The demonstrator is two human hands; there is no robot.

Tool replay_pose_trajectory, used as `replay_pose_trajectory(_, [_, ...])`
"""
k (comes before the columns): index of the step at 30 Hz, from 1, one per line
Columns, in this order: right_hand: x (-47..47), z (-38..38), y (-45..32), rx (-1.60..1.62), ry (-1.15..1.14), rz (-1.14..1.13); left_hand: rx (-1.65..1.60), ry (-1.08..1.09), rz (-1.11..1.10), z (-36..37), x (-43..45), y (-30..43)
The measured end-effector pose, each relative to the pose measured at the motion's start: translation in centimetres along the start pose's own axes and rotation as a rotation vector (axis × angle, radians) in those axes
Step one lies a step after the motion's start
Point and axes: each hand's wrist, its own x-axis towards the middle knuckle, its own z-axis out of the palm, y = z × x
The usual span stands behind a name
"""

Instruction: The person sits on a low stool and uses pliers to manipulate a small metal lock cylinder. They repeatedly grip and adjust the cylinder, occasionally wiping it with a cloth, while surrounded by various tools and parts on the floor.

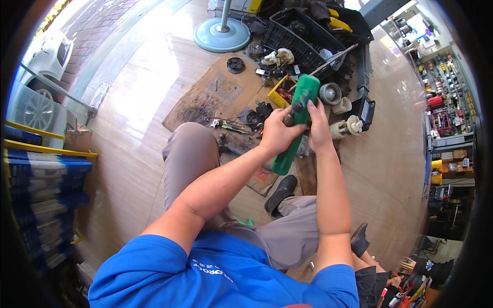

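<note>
A long green plastic case [305, 85] is held tilted above the cardboard, in front of my knees. My right hand [320, 129] grips its right edge, fingertips on its upper face. From the left, my left hand [280, 133] closes around a small dark cylindrical part [295, 107] with a metal-looking end, and its thumb lies across the case. A few small pieces show on the case near the right fingertips, too blurred to name. Beyond the case a yellow plastic tray [281, 91] of small parts is partly hidden.
Stained cardboard [208, 90] bears a utility knife [237, 128], a hammer [235, 150] and a round black part [235, 65]. Past it are a black crate [296, 42], a blower wheel [330, 93], a fuel pump module [346, 127] and a stand base [222, 34]. Another person's leg [366, 265] is at lower right.
</note>
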Motion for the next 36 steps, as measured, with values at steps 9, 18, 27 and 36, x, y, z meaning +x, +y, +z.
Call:
replay_pose_trajectory(9, [1.0, -2.9, -0.6, -0.001, -0.208, 0.099, -0.031, -0.057, 0.053, 0.9, -0.6, -0.6])
replay_pose_trajectory(18, [0.9, -1.8, 0.0, 0.142, -0.143, 0.071, -0.002, -0.165, 0.095, -0.2, -0.6, 0.5])
replay_pose_trajectory(27, [0.5, -0.8, 1.7, 0.111, 0.053, 0.025, 0.039, -0.2, 0.045, 0.0, -0.2, -0.5])
replay_pose_trajectory(36, [1.5, -2.0, 1.6, 0.168, -0.075, 0.037, -0.204, -0.19, -0.042, -0.1, 0.6, -1.2])
